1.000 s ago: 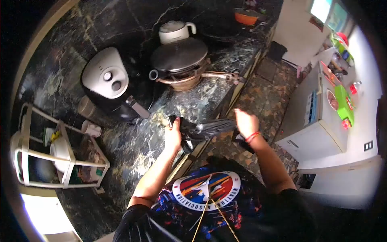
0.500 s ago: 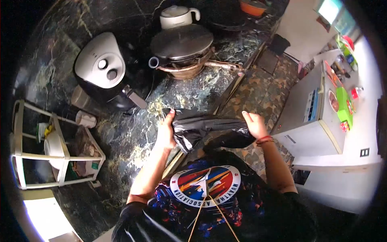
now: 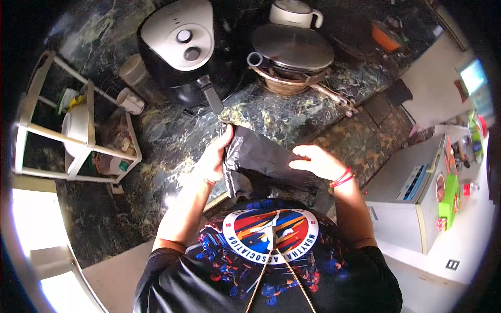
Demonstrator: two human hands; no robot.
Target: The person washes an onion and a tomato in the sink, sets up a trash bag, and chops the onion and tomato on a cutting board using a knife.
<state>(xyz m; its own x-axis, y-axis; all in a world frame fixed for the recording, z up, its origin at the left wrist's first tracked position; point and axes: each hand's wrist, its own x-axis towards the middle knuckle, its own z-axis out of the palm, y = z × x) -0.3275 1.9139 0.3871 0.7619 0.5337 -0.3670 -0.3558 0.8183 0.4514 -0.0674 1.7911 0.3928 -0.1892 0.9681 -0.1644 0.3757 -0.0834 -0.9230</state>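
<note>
A black plastic bag (image 3: 263, 156) stretches across in front of my chest, fairly flat along its upper part with loose folds hanging below. My left hand (image 3: 215, 154) is closed on the bag's left end, thumb on top near the upper corner. Over on the right, my right hand (image 3: 318, 164) lies against the bag with its fingers stretched out and apart. The bag's lower right part is dark and hard to make out against the black shirt.
Dark marbled counter (image 3: 172, 151) holds an air fryer (image 3: 182, 47), a lidded pan (image 3: 292, 49) on a burner, a white mug (image 3: 292, 14) and an orange bowl (image 3: 386, 36). A white rack (image 3: 86, 141) stands left. A fridge (image 3: 396, 208) is at right.
My right hand has loosened from its grip at the bag's right end and moved left along it, fingers spread. The bag looks flatter and wider. The camera view has shifted.
</note>
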